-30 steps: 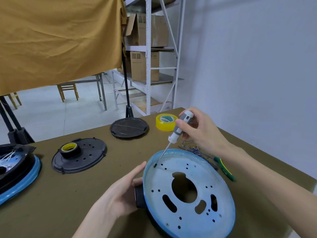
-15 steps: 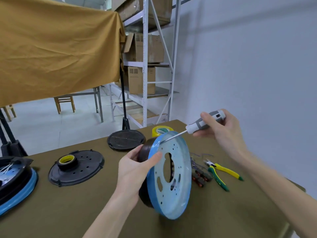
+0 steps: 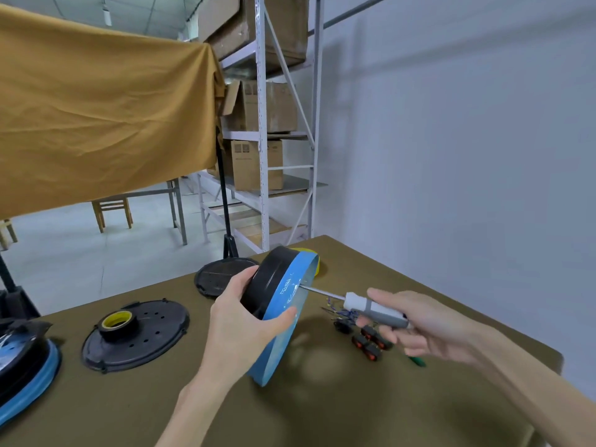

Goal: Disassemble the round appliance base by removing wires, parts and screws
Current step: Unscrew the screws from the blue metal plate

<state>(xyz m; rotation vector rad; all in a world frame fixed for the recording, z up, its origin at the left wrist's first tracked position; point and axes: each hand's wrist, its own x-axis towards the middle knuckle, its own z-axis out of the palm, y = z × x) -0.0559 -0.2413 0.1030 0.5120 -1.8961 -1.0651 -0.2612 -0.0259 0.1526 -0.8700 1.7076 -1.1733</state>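
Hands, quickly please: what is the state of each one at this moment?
Left hand: closed on the round appliance base, holding it on edge.
Right hand: closed on the screwdriver, tip at the base.

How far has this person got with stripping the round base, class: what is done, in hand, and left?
Done: loose wires and small black-and-red parts lie on the table; two black covers lie apart. In hand: the left hand holds the base on edge, and the right hand holds the screwdriver with its tip at the blue face. Left: the black and blue halves are still joined.
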